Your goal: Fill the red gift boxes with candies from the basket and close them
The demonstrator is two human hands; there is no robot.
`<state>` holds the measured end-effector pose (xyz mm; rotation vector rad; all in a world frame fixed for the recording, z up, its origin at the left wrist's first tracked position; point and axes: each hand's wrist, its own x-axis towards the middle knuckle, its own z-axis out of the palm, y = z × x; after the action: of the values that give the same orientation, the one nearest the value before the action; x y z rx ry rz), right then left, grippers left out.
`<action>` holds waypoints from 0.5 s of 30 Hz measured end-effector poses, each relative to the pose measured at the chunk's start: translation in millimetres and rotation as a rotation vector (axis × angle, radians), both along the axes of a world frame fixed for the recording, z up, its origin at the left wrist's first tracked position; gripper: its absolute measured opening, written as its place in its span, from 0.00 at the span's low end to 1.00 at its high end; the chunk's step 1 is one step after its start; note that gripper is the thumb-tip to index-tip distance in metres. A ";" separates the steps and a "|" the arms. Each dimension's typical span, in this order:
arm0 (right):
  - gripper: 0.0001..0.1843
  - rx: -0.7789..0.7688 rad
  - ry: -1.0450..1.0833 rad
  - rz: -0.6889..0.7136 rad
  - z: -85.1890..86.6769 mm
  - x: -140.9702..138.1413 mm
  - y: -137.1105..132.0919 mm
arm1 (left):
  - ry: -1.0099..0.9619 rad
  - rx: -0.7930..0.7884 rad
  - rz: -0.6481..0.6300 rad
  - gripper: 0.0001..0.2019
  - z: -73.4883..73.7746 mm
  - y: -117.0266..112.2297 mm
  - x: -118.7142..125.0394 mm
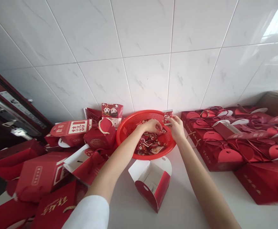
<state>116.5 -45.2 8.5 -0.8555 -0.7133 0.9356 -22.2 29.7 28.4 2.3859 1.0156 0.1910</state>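
Observation:
My left hand (153,126) reaches into a red plastic basket (124,140). Its fingers are closed in a pinch on a small red packet (163,130). Several printed red packets (149,143) lie loose in the basket, partly hidden by the hand and forearm. At the basket's right rim, my right hand (177,126) grips a small red-and-white packet (167,117) between thumb and fingers. In front of the basket stands a red gift box (153,190) with its flaps open, showing a white inside.
Several red gift boxes (43,175) are piled on the left, some open. Rows of closed red boxes (221,156) with handles fill the right side. Behind the basket rises a tiled wall (145,82). Everything stands on a white tabletop (184,203).

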 end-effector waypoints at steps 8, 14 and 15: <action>0.11 -0.005 -0.004 0.021 1.5 -0.1 -0.7 | 0.349 -0.171 -0.142 0.14 -8.9 -26.4 20.1; 0.12 -0.011 -0.016 0.038 3.7 0.4 -1.7 | 0.408 -0.077 -0.086 0.12 -8.9 -18.4 17.3; 0.12 -0.012 -0.016 0.039 3.6 0.5 -1.5 | 0.414 -0.049 -0.063 0.11 -7.2 -15.7 14.7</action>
<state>117.0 -46.8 12.1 -0.8634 -0.7412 0.9691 -7.4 14.0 21.2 2.4615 1.1050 -0.3619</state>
